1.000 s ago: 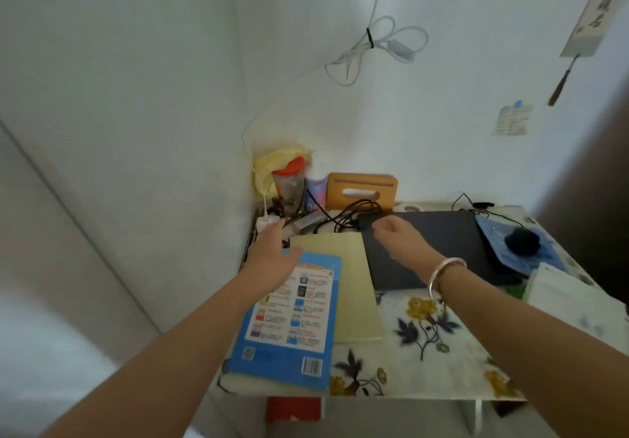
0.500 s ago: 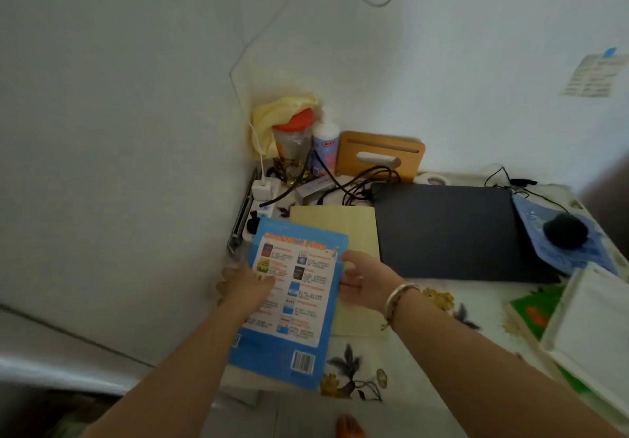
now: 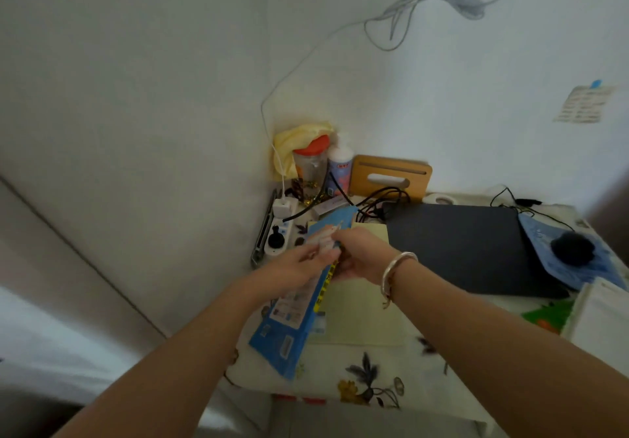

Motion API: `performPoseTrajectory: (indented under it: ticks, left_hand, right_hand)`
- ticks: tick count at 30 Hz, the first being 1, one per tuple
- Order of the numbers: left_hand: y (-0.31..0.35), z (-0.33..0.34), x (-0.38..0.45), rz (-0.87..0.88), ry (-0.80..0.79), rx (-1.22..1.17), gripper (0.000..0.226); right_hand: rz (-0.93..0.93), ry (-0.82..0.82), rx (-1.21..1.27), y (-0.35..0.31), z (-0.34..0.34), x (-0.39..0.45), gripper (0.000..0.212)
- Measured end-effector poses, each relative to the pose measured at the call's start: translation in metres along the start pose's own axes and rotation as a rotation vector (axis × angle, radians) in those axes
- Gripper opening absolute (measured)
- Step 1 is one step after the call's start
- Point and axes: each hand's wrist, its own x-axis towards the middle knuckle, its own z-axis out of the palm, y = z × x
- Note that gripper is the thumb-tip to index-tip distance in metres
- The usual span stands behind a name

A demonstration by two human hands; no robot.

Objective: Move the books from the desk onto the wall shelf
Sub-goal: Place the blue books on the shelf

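Note:
A blue book (image 3: 289,322) is tilted up on its long edge at the desk's front left, its back cover facing left. My left hand (image 3: 299,264) presses flat against that cover, and my right hand (image 3: 357,253), with a silver bangle on the wrist, grips the book's spine edge from the right. A pale yellow book (image 3: 360,311) lies flat on the floral desk (image 3: 371,376) just right of the blue one. More books, white (image 3: 599,315) and green (image 3: 544,315), show at the right edge. No wall shelf is in view.
A dark closed laptop (image 3: 463,243) lies right of the books, with a blue mouse pad and black mouse (image 3: 571,247) beyond it. The back left corner holds a power strip (image 3: 279,233), a jar (image 3: 309,168), a bottle (image 3: 340,168), a wooden stand (image 3: 388,175) and tangled cables.
The blue book has gone from lying flat to standing tilted on its edge, lifted between both hands. The camera has tipped upward, showing more wall.

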Motion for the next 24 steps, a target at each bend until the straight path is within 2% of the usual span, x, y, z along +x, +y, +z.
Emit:
performPoseTrajectory:
  ticks: [2, 4, 6, 10, 13, 16, 18, 20, 24]
  left_hand:
    - [0.022, -0.006, -0.012, 0.087, -0.026, 0.024, 0.066]
    - [0.040, -0.012, -0.024, 0.209, 0.039, 0.112, 0.057]
    - [0.059, -0.019, -0.038, 0.305, 0.225, 0.259, 0.052]
    - [0.106, -0.038, -0.061, 0.558, 0.569, 0.442, 0.044]
    - [0.155, -0.065, -0.077, 0.691, 0.798, 0.564, 0.030]
    - [0.210, -0.097, -0.097, 0.831, 0.855, 0.471, 0.021]
    - [0.246, -0.118, -0.108, 0.914, 0.895, 0.348, 0.019]
    - [0.285, -0.136, -0.122, 0.989, 0.961, 0.232, 0.018]
    - [0.357, -0.171, -0.153, 1.113, 1.097, 0.047, 0.020]
  right_hand:
    - [-0.022, 0.024, 0.030, -0.022, 0.000, -0.017, 0.020]
    - [-0.073, 0.049, -0.007, -0.045, 0.000, -0.036, 0.028]
    - [-0.147, 0.096, -0.070, -0.070, 0.001, -0.060, 0.031]
    - [-0.381, 0.229, -0.162, -0.126, -0.003, -0.116, 0.014]
    - [-0.589, 0.324, -0.352, -0.174, -0.014, -0.159, 0.028]
    - [-0.862, 0.473, -0.459, -0.226, -0.028, -0.196, 0.057]
    - [-1.087, 0.573, -0.433, -0.259, -0.040, -0.212, 0.067]
    - [-1.285, 0.706, -0.411, -0.293, -0.055, -0.224, 0.062]
    - [-1.532, 0.948, -0.370, -0.367, -0.090, -0.237, 0.028]
